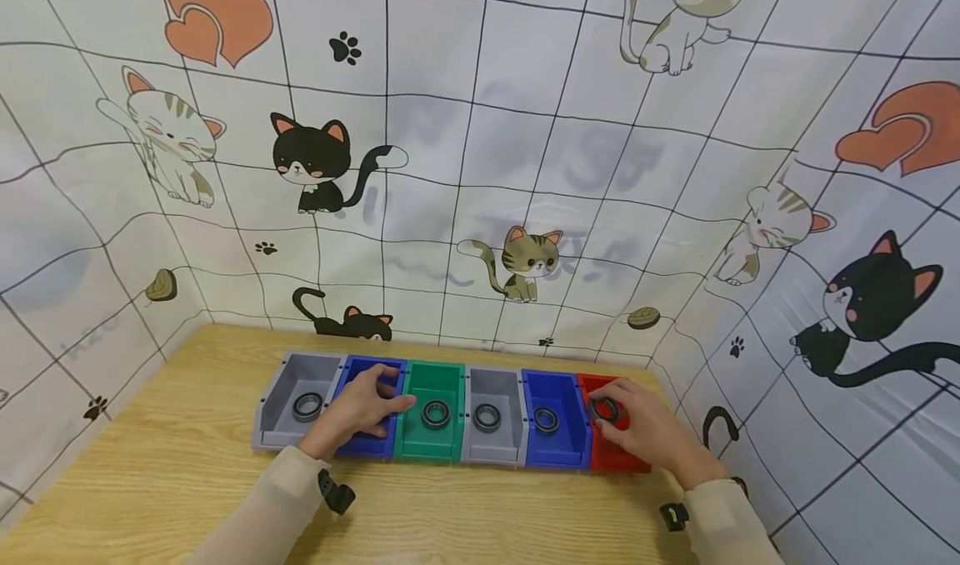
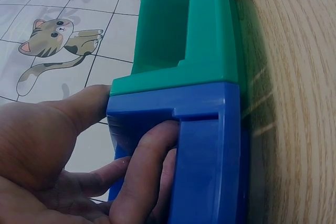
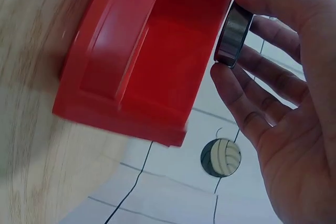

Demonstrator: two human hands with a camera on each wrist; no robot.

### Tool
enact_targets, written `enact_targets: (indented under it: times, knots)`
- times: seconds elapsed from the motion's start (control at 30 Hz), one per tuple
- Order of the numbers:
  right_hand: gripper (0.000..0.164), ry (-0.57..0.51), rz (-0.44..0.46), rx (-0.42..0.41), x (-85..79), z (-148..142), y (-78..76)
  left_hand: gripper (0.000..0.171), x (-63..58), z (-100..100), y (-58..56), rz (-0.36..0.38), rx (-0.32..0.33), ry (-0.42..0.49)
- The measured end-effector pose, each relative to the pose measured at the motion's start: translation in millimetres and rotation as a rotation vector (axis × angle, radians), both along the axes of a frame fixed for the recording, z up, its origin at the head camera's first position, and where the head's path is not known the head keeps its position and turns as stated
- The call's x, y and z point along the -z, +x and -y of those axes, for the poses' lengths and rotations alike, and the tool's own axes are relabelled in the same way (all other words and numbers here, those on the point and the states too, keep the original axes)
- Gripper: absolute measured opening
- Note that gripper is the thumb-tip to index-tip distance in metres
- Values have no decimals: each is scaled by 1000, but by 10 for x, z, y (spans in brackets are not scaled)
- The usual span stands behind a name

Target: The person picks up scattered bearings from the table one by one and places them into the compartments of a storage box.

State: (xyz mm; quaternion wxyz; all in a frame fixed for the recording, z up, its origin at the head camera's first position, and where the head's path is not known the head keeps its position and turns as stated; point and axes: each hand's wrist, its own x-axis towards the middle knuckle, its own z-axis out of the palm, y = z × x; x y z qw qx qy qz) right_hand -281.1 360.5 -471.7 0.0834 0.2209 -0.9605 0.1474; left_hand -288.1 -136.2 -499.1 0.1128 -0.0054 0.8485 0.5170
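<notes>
In the head view, a row of plastic bins runs across the table. My right hand (image 1: 651, 422) pinches a ring bearing (image 3: 234, 34) between thumb and fingertips, at the top of the red bin (image 3: 168, 51) on the right end. The bearing stands on edge in the right wrist view. Over the left blue bin (image 2: 202, 166), my left hand (image 1: 360, 407) reaches in with its fingers spread and loosely bent. Its thumb stretches toward the neighbouring green bin (image 1: 435, 375). Nothing shows between the left thumb and fingers; the blue bin's floor is largely hidden.
Bearings lie in the left grey bin (image 1: 281, 407), the green bin, the middle grey bin (image 1: 492, 382) and the right blue bin (image 1: 551, 390). The wooden table (image 1: 450, 515) meets a cat-printed sheet (image 1: 427, 215) behind and at both sides.
</notes>
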Motion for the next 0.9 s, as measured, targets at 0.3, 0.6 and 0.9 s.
enact_targets:
  times: [0.3,0.6,0.9]
  knots:
    - [41,35,67,25,14,-114,-107,79,1,-3,22,3,-8,-1]
    - [39,159,74,-6,86,-120,-212,80,-27,-14,28,8,-9,10]
    - [40,318,38,-15,224,-58,-299,79,-27,-11,31,5,-15,-2]
